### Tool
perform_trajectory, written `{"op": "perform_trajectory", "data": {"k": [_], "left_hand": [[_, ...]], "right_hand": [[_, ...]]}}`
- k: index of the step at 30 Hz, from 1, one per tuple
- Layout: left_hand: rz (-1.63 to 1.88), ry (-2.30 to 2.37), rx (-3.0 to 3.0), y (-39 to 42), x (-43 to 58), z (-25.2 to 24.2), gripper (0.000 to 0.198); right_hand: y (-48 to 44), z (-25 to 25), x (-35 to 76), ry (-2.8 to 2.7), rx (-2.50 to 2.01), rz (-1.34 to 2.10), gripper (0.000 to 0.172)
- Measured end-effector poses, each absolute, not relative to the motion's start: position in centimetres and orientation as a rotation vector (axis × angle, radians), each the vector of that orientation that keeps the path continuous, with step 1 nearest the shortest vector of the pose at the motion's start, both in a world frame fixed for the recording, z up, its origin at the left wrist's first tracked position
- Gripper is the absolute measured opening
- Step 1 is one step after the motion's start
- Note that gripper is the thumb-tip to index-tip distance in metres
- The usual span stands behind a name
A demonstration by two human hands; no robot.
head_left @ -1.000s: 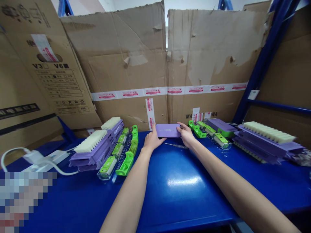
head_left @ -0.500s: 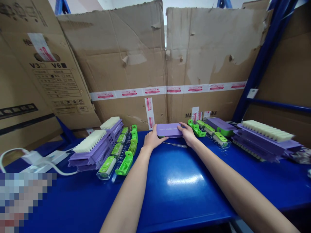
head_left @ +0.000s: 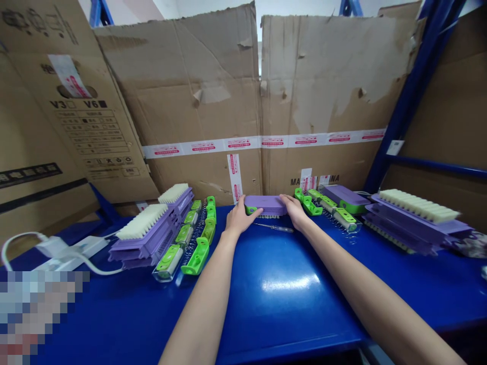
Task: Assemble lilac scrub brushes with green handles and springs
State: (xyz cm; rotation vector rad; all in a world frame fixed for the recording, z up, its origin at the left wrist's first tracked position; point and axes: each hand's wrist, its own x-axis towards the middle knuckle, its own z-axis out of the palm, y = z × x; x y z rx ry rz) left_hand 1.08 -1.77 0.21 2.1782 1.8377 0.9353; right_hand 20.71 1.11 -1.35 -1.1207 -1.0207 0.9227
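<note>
Blue surface (head_left: 274, 319), twelve o'clock: left hand (head_left: 237, 219) and right hand (head_left: 296, 213) clasp an oblong, light-looking, stiff purple-green plastic brush (head_left: 268, 204) by its best-held ends.

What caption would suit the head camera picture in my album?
Left hand and right hand hold a purple bristled block at a blue table, a screwdriver lying nearby.

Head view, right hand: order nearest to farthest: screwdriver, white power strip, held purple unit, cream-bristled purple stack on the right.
1. Held purple unit: between the hands, touching the right hand.
2. Screwdriver: just below that hand in view.
3. Cream-bristled purple stack: right side.
4. White power strip: far left.
</note>
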Motion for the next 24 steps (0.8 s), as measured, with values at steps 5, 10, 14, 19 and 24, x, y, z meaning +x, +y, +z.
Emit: {"op": "perform_trajectory", "data": {"k": [5,10,14,19,24], "left_hand": [[1.034,1.786,2.196,-1.6,1.1,0.0,0.072],[1.021,1.802,2.197,-1.8,1.1,0.1,0.071],[1.009,1.789,2.211,-1.9,1.1,0.3,0.07],[1.031,1.792,2.223,-1.8,1.1,0.1,0.069],[1.02,1.794,2.241,-1.6,1.2,-0.1,0.072]], "right_hand": [[0.9,-1.1,20.6,-0.996,-1.147,0.928,0.035],[0.5,-0.7,20.6,-0.953,-1.147,0.961,0.032],[0.3,-0.5,20.5,-0.948,-1.138,0.986,0.03],[0.0,-0.3,20.6,-0.9,-1.162,0.971,0.023],[-0.6,0.3,20.6,-0.824,-1.198,0.978,0.018]]}}
